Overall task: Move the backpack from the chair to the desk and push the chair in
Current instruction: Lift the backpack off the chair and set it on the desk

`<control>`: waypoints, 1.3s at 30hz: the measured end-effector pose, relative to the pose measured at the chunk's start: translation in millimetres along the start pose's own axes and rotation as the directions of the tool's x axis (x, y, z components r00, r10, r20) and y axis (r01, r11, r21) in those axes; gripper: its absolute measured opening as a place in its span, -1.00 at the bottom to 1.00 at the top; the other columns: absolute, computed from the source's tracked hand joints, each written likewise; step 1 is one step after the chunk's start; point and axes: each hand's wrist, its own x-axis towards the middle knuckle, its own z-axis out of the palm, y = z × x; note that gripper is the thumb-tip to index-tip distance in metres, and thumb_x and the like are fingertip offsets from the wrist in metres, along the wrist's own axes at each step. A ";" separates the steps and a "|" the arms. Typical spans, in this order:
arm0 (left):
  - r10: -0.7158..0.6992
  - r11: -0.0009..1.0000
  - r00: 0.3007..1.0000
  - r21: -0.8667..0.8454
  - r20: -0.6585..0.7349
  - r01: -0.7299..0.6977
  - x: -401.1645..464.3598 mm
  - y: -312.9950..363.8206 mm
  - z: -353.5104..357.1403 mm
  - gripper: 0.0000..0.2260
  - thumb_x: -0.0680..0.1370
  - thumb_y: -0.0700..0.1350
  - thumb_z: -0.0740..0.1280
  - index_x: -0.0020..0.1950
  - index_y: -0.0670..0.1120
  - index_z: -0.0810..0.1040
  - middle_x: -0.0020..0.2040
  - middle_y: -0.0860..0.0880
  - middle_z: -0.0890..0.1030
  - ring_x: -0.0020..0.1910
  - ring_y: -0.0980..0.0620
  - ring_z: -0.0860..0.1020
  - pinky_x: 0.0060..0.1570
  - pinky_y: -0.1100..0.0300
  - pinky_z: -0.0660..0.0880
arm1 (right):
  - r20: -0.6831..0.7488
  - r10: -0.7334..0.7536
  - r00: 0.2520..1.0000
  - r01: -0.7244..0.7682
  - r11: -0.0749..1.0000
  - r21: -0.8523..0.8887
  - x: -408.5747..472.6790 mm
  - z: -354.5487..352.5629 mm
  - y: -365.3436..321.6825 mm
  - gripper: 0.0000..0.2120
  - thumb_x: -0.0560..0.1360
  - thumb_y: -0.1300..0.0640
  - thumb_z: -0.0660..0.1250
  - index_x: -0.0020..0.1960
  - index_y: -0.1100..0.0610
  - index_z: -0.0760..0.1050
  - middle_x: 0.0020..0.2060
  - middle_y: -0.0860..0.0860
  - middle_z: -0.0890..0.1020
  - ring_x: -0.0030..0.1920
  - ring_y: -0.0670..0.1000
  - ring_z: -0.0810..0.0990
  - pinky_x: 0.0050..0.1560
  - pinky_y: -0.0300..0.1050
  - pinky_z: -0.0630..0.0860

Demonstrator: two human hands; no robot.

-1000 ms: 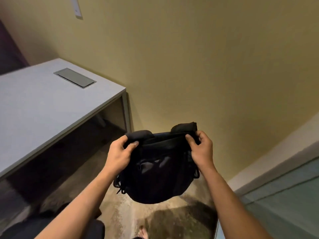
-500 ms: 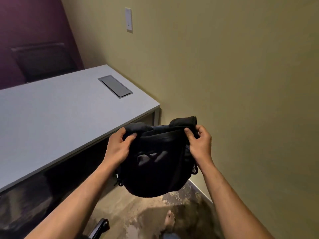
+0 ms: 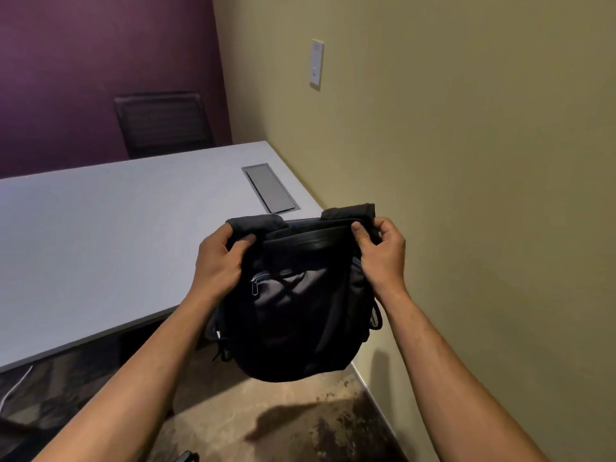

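Observation:
A black backpack (image 3: 293, 315) hangs in the air in front of me, over the near right corner of the pale grey desk (image 3: 100, 248). My left hand (image 3: 218, 261) grips its top left edge by a shoulder strap. My right hand (image 3: 381, 253) grips the top right edge by the other strap. The bag's lower half dangles below desk height, above the floor. The chair the bag came from shows only as a dark tip (image 3: 186, 456) at the bottom edge.
A metal cable hatch (image 3: 270, 188) is set into the desk near the yellow wall (image 3: 466, 195) on the right. A dark chair back (image 3: 163, 123) stands behind the desk against the purple wall. A white cable (image 3: 15, 385) runs under the desk at left.
My view has swung left and up, bringing the desk under the bag. The backpack, held in both hands throughout, has moved from over the floor to the desk's corner.

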 end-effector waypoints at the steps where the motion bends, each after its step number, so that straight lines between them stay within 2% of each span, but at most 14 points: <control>1: -0.002 1.000 1.000 -0.004 -0.014 0.002 10.4 -0.1 1.5 -0.78 0.58 -0.20 0.30 0.15 -0.02 0.67 0.08 0.07 0.72 0.13 0.10 0.66 0.23 0.04 0.56 | 0.014 -0.003 1.000 0.003 1.000 0.009 11.8 4.6 0.0 -0.92 0.50 0.09 0.45 -0.10 0.02 0.55 -0.20 -0.05 0.66 -0.18 -0.09 0.60 -0.09 -0.14 0.57; 6: 0.036 0.999 0.997 -0.018 -0.067 -0.037 62.8 3.0 4.0 -0.79 0.58 -0.23 0.31 0.14 -0.06 0.66 0.06 0.08 0.72 0.11 0.12 0.66 0.20 0.15 0.57 | 0.024 -0.066 0.998 0.065 0.998 0.019 71.1 30.9 -3.4 -0.91 0.50 0.09 0.45 -0.10 0.04 0.54 -0.23 -0.12 0.63 -0.24 -0.21 0.56 -0.14 -0.27 0.50; 12: 0.146 0.989 0.987 -0.027 -0.063 -0.148 145.0 4.9 -6.4 -0.78 0.58 -0.21 0.32 0.11 0.03 0.67 0.01 0.19 0.72 0.07 0.18 0.66 0.08 0.35 0.54 | -0.039 -0.152 0.988 0.152 0.988 0.014 137.6 74.2 -11.1 -0.87 0.48 0.01 0.45 -0.12 0.00 0.52 -0.23 -0.08 0.63 -0.22 -0.09 0.57 -0.13 -0.16 0.54; 14: 0.187 0.982 0.981 -0.030 -0.051 -0.189 177.9 3.8 -11.2 -0.79 0.58 -0.22 0.32 0.14 -0.03 0.67 0.02 0.15 0.73 0.09 0.15 0.66 0.12 0.30 0.55 | -0.066 -0.172 0.983 0.172 0.985 0.005 159.6 89.9 -13.5 -0.84 0.48 -0.01 0.45 -0.12 0.04 0.52 -0.24 -0.05 0.63 -0.22 -0.06 0.56 -0.13 -0.10 0.55; 16: 0.206 0.978 0.978 -0.013 -0.025 -0.206 209.5 3.5 -14.6 -0.78 0.58 -0.23 0.31 0.17 -0.10 0.66 0.07 0.07 0.72 0.12 0.10 0.66 0.20 0.16 0.56 | -0.090 -0.169 0.981 0.169 0.986 -0.011 179.0 104.5 -13.8 -0.76 0.47 -0.04 0.44 -0.10 0.13 0.53 -0.21 0.05 0.65 -0.21 0.03 0.57 -0.11 0.00 0.57; 19: 0.218 0.976 0.975 0.002 0.044 -0.218 253.2 -2.0 -19.9 -0.76 0.58 -0.24 0.29 0.20 -0.14 0.64 0.14 -0.04 0.71 0.18 0.02 0.64 0.30 -0.01 0.53 | -0.123 -0.141 0.982 0.141 0.990 -0.012 202.5 123.7 -7.5 -0.69 0.44 -0.11 0.43 -0.09 0.14 0.54 -0.20 0.05 0.66 -0.19 -0.02 0.56 -0.09 0.02 0.58; 22: 0.234 0.971 0.969 0.025 0.082 -0.237 288.6 -8.7 -22.0 -0.76 0.57 -0.25 0.29 0.19 -0.13 0.64 0.13 -0.03 0.71 0.17 0.04 0.64 0.30 -0.02 0.53 | -0.167 -0.106 0.980 0.110 0.994 0.015 216.3 139.9 0.9 -0.72 0.42 -0.16 0.43 -0.12 0.06 0.54 -0.23 -0.07 0.65 -0.21 -0.10 0.56 -0.13 -0.08 0.55; 25: 0.225 0.972 0.968 0.049 0.113 -0.231 316.9 -20.4 -15.8 -0.77 0.57 -0.22 0.28 0.18 -0.11 0.64 0.12 -0.01 0.71 0.17 0.05 0.64 0.29 -0.05 0.52 | -0.174 -0.032 0.984 0.046 0.996 0.080 228.9 155.7 13.1 -0.83 0.44 -0.07 0.45 -0.15 0.00 0.54 -0.27 -0.15 0.65 -0.24 -0.16 0.57 -0.14 -0.14 0.53; 28: 0.239 0.967 0.965 0.066 0.109 -0.247 349.5 -33.2 -7.3 -0.78 0.57 -0.19 0.27 0.16 -0.08 0.65 0.10 0.01 0.71 0.16 0.03 0.64 0.28 -0.11 0.52 | -0.179 0.023 0.984 0.002 0.990 0.138 246.3 167.5 23.1 -0.86 0.46 -0.02 0.45 -0.12 0.03 0.55 -0.22 -0.06 0.68 -0.20 -0.10 0.61 -0.07 -0.03 0.59; 33: 0.232 0.970 0.963 0.036 0.137 -0.239 405.0 -40.6 16.5 -0.77 0.57 -0.18 0.26 0.13 -0.03 0.66 0.09 0.04 0.72 0.15 0.03 0.65 0.27 -0.12 0.53 | -0.192 0.040 0.981 -0.005 0.984 0.177 282.9 179.6 33.1 -0.89 0.47 0.02 0.45 -0.14 0.02 0.55 -0.24 -0.09 0.69 -0.20 -0.11 0.62 -0.08 -0.09 0.58; 37: 0.229 0.972 0.957 0.002 0.179 -0.233 443.7 -49.9 41.6 -0.77 0.59 -0.17 0.26 0.15 -0.02 0.66 0.11 0.02 0.72 0.16 0.00 0.65 0.26 -0.15 0.54 | -0.188 0.123 0.974 -0.082 0.973 0.214 308.6 180.1 48.4 -0.87 0.47 0.03 0.46 -0.14 0.08 0.57 -0.18 0.07 0.72 -0.16 -0.01 0.66 0.03 0.10 0.64; 39: 0.226 0.972 0.953 0.014 0.202 -0.234 462.5 -52.4 60.7 -0.78 0.59 -0.16 0.26 0.15 0.00 0.66 0.11 0.03 0.71 0.16 0.01 0.65 0.25 -0.10 0.55 | -0.196 0.168 0.966 -0.119 0.963 0.241 325.0 177.0 54.1 -0.84 0.44 0.00 0.46 -0.15 0.08 0.57 -0.18 0.09 0.72 -0.16 0.02 0.66 0.05 0.14 0.64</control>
